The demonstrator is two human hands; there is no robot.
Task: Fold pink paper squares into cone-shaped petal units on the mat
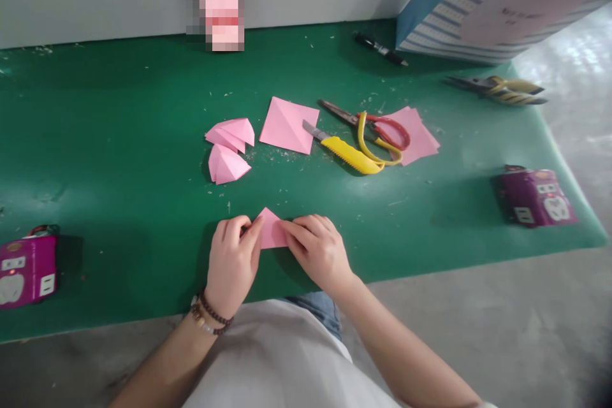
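Between my two hands is a small folded piece of pink paper (273, 231), its point facing away from me. My left hand (234, 255) pinches its left side between thumb and fingers. On the right side, my right hand (319, 248) grips the paper the same way, fingers bent. Beyond my left hand lie two folded pink paper shapes (229, 164). Further off, a creased pink paper square (289, 124) lies flat, with the blade tip of a yellow utility knife (351, 154) over its right edge.
Scissors (392, 129) with red and yellow handles lie over pink sheets (418, 137). A black pen (381, 48), pliers (502, 88) and a striped box (478, 6) are at the back right. Purple boxes stand left (29, 268) and right (540, 197) on the green table (119, 185).
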